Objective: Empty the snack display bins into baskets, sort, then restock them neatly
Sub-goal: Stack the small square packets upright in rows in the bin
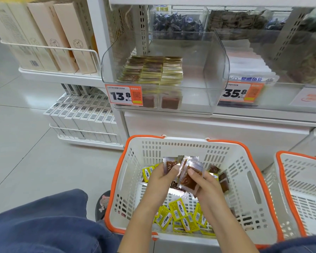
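Both hands are together over the white basket (248, 161) with the orange rim: the left hand (158, 181) pinches a clear sachet (170, 165) of brown snack between thumb and fingers, and the right hand (206, 183) grips a small bunch of the same clear brown sachets (190, 177), the two bundles touching at the middle. Below the wrists, loose yellow sachets (179, 214) with barcodes lie on the basket floor, their print too small to read; a few more brown ones lie toward the far right corner. A second white and orange basket (303, 181) stands just beside it on the right. Above, on the shelf, a clear display bin (215, 66) holds neat rows of gold-edged sachets (153, 70) filling its left part. An orange price tag (124, 94) on its front reads 13.8 beside a QR code; the neighbouring tag (242, 92) reads 35.8. Behind that tag lie white packets (250, 77) with blue Chinese characters, blurred. To the left, racks carry tall beige boxes (62, 39) and white barcoded boxes (84, 114).
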Demonstrator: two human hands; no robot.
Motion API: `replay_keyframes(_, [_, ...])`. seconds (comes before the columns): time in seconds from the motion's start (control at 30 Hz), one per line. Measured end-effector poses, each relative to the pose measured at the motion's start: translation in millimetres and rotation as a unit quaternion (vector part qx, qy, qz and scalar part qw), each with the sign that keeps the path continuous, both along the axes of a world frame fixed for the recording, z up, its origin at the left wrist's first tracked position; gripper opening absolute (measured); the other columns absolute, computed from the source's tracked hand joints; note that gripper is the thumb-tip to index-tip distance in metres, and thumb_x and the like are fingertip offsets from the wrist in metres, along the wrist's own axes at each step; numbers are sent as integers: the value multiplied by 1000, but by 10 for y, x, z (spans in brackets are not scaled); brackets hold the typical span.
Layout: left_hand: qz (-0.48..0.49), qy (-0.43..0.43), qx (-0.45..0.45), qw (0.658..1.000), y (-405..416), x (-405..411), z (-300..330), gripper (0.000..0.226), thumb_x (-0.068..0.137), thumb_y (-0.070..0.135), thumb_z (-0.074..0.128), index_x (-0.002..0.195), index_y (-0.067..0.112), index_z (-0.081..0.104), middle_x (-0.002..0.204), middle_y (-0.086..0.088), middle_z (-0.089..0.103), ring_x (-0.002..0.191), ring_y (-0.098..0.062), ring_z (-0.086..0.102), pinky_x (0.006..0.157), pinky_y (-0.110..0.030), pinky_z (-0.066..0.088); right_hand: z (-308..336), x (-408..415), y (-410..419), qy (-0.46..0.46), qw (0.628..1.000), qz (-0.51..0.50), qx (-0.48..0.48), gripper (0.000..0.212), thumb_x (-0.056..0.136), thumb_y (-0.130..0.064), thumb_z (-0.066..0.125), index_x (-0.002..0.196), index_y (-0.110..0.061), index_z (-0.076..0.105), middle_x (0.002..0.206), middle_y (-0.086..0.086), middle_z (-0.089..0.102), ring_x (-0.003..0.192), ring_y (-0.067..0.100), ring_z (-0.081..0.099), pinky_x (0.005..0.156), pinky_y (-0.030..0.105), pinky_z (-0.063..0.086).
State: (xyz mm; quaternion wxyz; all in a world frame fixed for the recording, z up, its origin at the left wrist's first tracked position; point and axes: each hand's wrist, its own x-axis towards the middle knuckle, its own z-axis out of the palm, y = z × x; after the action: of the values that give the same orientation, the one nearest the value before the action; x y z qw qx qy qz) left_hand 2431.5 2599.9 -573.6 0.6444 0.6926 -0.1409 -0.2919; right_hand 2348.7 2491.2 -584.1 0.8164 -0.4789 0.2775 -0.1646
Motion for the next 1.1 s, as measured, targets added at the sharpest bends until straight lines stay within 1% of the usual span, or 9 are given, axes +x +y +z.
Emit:
replay_keyframes(0.13, [22, -17, 0, 1000, -11, 13, -47, 29, 94, 35, 60, 103, 8, 67, 99, -11, 72, 100, -27, 67, 90, -39, 52, -42, -5, 26, 28, 998, -47, -31, 31, 69, -24, 77, 99, -13, 76, 100, 14, 73, 99, 32, 68, 86, 52, 55])
replay_keyframes(0.3, [100, 95, -18, 990, -8, 13, -75, 77, 73, 81, 52, 130, 30, 59, 135, 6, 58, 129, -14, 49, 112, -47, 35, -37, -24, -43, 48, 995, -82, 4, 23, 74, -25, 73, 93, -10, 74, 90, 15, 71, 89, 29, 64, 79, 39, 49])
replay_keyframes(0.43, [152, 142, -57, 976, -3, 27, -67, 39, 90, 55, 56, 116, 29, 67, 123, 5, 67, 122, -17, 56, 108, -51, 39, -11, 1, -46, 54, 997, -35, 36, 31, 70, -25, 71, 93, -5, 72, 86, 13, 73, 81, 25, 68, 79, 35, 56])
replay_keyframes(0.5, [161, 187, -78, 966, -22, 12, -94, 46, 86, 51, 62, 123, 23, 64, 126, 1, 65, 121, -19, 57, 107, -50, 40, -12, 19, 14, 44, 998, -14, 42, 29, 76, -20, 69, 100, -5, 71, 93, 13, 74, 85, 22, 72, 73, 31, 60])
replay_keyframes(0.6, [128, 193, -95, 968, -58, -50, -56, 19, 93, 20, 53, 99, 13, 69, 101, -1, 71, 98, -21, 61, 84, -36, 46, -36, 18, 60, 33, 998, -32, 51, 27, 82, -14, 66, 107, -5, 69, 98, 12, 74, 87, 19, 72, 65, 26, 58])
replay_keyframes(0.73, [103, 165, -64, 979, -78, -105, -69, 37, 82, -5, 55, 97, 24, 72, 105, 4, 68, 99, -15, 62, 77, -31, 46, -39, -1, 35, 38, 998, -42, 30, 37, 78, -19, 68, 112, -6, 67, 100, 13, 73, 92, 23, 71, 79, 38, 59])
replay_keyframes(0.87, [116, 189, -63, 973, -68, -120, -57, 84, 62, -1, 68, 135, 36, 49, 133, -2, 55, 126, -19, 48, 99, -40, 40, -45, -16, 12, 59, 997, -53, 1, 29, 81, -18, 69, 107, -7, 69, 94, 11, 74, 93, 25, 69, 86, 48, 55])
replay_keyframes(0.97, [88, 184, -74, 976, -46, -77, -55, 64, 56, 5, 60, 118, 19, 65, 115, -15, 68, 114, -35, 59, 101, -48, 43, -18, -20, -10, 45, 997, -55, 18, 24, 86, -9, 65, 109, -5, 67, 92, 9, 74, 84, 19, 72, 64, 30, 59])
replay_keyframes(1.1, [75, 173, -88, 978, -53, -55, -22, 40, 71, 4, 55, 107, 8, 72, 111, -19, 69, 109, -38, 61, 98, -47, 45, -29, -9, 11, 63, 996, -50, -28, 24, 87, -9, 66, 110, -3, 63, 99, 26, 65, 85, 24, 70, 62, 31, 59])
